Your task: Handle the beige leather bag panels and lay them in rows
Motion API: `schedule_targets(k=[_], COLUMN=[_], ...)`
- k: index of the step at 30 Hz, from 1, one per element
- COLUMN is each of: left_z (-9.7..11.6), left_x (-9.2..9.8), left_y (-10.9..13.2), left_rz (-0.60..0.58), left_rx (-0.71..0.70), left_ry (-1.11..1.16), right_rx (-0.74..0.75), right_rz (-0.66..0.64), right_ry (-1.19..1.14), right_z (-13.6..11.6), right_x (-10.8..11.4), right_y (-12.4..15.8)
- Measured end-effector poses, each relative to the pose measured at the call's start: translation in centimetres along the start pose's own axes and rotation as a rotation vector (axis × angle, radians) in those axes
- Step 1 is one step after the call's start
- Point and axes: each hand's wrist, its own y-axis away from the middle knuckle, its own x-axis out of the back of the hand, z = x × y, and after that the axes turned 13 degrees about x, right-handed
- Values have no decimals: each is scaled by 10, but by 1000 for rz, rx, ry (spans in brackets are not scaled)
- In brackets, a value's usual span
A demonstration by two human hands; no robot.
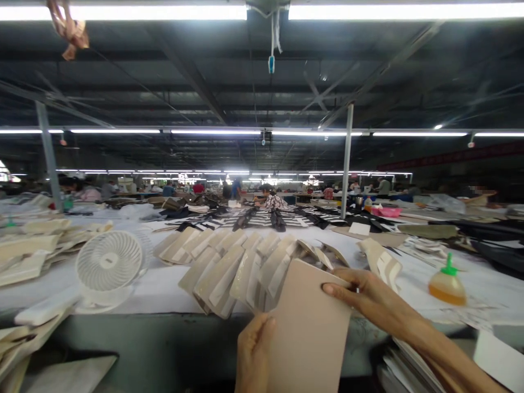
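A flat beige piece [307,333] stands upright in front of me, held by both hands. My left hand [254,355] grips its lower left edge with the thumb on its face. My right hand [368,300] pinches its upper right corner, the arm reaching in from the lower right. Just behind the piece, rows of similar beige and cream pieces [229,262] lie fanned and overlapping on the white-covered table [164,284].
A small white desk fan [109,267] stands at the left. A squeeze bottle of amber liquid with a green cap [447,284] sits at the right. More stacked pieces [33,245] lie far left and at the lower right. Other people work at distant tables.
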Motion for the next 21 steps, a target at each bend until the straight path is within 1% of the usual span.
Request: schedule_targets(k=[3, 6, 8, 11, 12, 13, 15, 16, 18, 19, 20, 21], left_z=[-4, 0, 4, 8, 8, 7, 5, 4, 2, 2, 2, 1], left_x=[-2, -5, -5, -2, -1, -1, -2, -4, -8, -9, -11, -12], left_y=[1, 4, 5, 5, 4, 4, 4, 5, 5, 6, 7, 8], left_rz=[-102, -235, -373, -618, -678, -706, -708, -692, -633, -586, -502, -388], left_rx=[131, 248, 355, 588, 635, 644, 607, 594, 623, 647, 644, 607], left_ry=[110, 211, 304, 477, 523, 553, 581, 588, 575, 544, 470, 365], right_rx=[-40, -31, -15, 8, 15, 24, 42, 48, 54, 52, 48, 44], right_rz=[-58, -96, -127, -165, -175, -184, -211, -227, -253, -260, -266, -271], right_ry=[-47, -54, -79, -161, -195, -231, -309, -351, -428, -461, -490, -515], right_z=[11, 20, 23, 26, 27, 27, 29, 30, 32, 33, 35, 36], right_x=[-5, -11, -14, -18, -19, -19, -20, -20, -19, -18, -18, -17], right_y=[-11, -20, -23, -25, -25, -25, -24, -23, -22, -22, -21, -20])
